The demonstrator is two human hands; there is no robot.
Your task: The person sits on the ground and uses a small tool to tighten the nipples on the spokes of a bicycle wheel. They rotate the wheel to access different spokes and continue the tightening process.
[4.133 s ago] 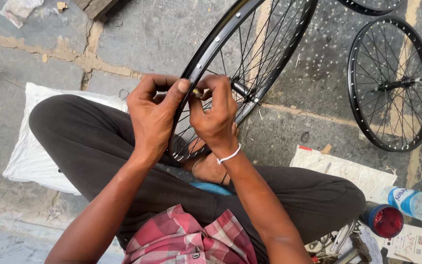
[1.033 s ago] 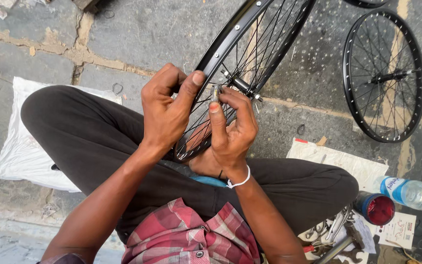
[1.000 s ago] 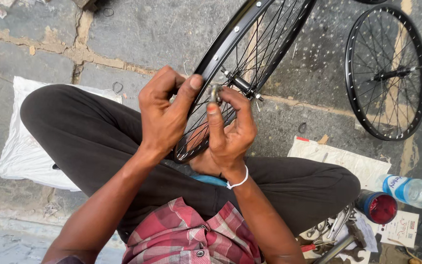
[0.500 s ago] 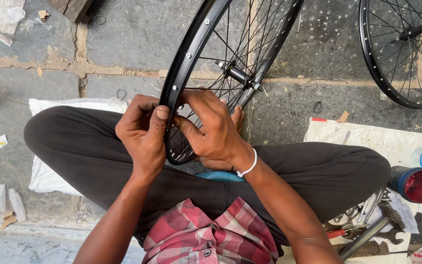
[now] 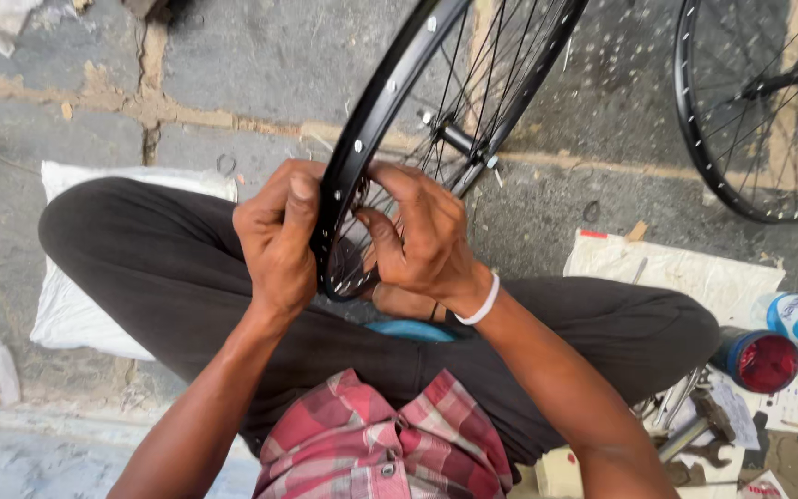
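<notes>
Hands have been shifted down the black bicycle rim [image 5: 390, 102] since a second ago, from a spot beside the hub [image 5: 459, 140] to the lowest arc, above the lap. From this it may be judged that work near the hub has been left and the next stretch of rim is being attended to. The rim's outer edge is pinched by the left hand [image 5: 279, 238], thumb on top; the right hand [image 5: 422, 236] is curled inside among the thin steel spokes [image 5: 501, 69], its grip narrowed on something too small to be made out. Smooth painted metal with bright nipple holes is shown on the rim. A second wheel [image 5: 759, 120] lies on rough stone paving [image 5: 260, 65]; a red-capped tin [image 5: 757, 360] and spanners [image 5: 690, 425] are seen at the right
</notes>
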